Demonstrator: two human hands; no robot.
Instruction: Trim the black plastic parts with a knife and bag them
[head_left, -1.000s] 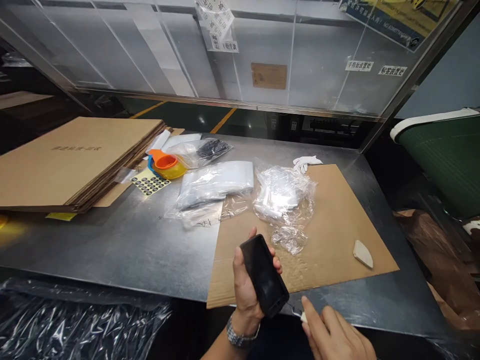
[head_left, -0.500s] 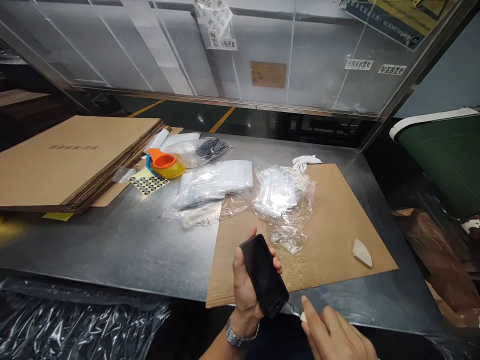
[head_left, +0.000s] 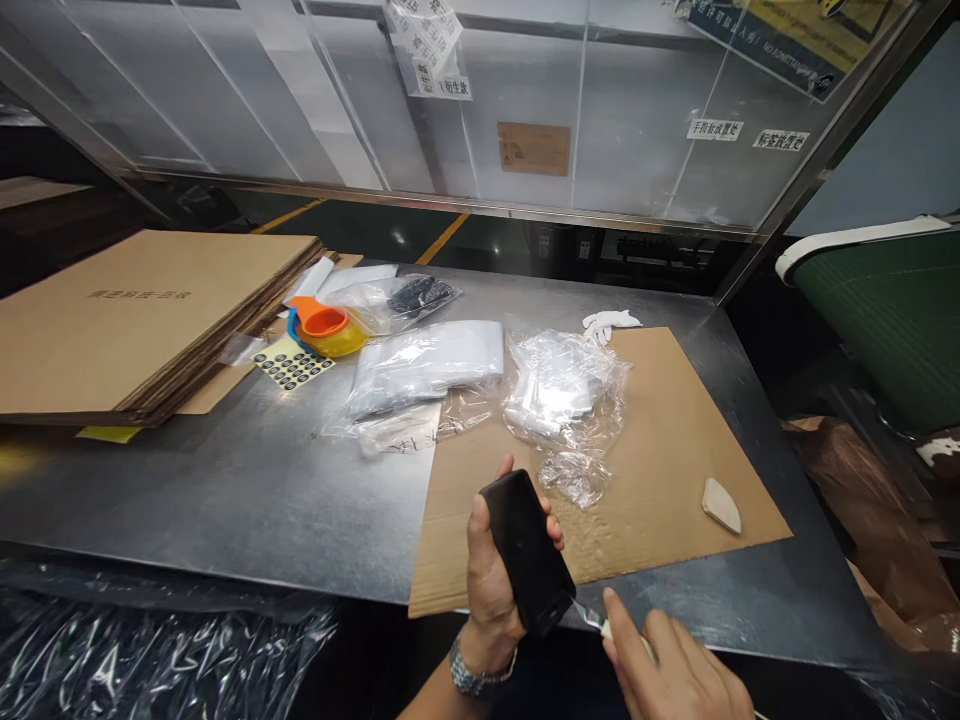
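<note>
My left hand (head_left: 491, 575), with a metal watch on its wrist, grips a black rectangular plastic case (head_left: 527, 550) tilted over the table's front edge. Fingers wrap round both its long sides. In my right hand (head_left: 667, 655) is a small knife (head_left: 589, 614) with a pale handle and a thin metal blade. Its tip is at the lower right corner of the case; whether it touches cannot be made out. The forefinger lies along the handle. Beneath and beyond the hands a cardboard sheet (head_left: 652, 450) lies on the metal table (head_left: 337, 500).
Clear bags with white sheets (head_left: 431, 365) and crumpled film (head_left: 566, 385) lie ahead. A pale wedge-shaped piece (head_left: 721, 506) and a white glove (head_left: 609, 324) lie right. Left are stacked cardboard (head_left: 157, 310), coloured tape cutters or cups (head_left: 326, 325) and a sticker sheet (head_left: 292, 363).
The knife's blade shows more clearly now at the case's lower corner, its angle slightly changed in my right hand. My left hand and the case hold nearly the same place.
</note>
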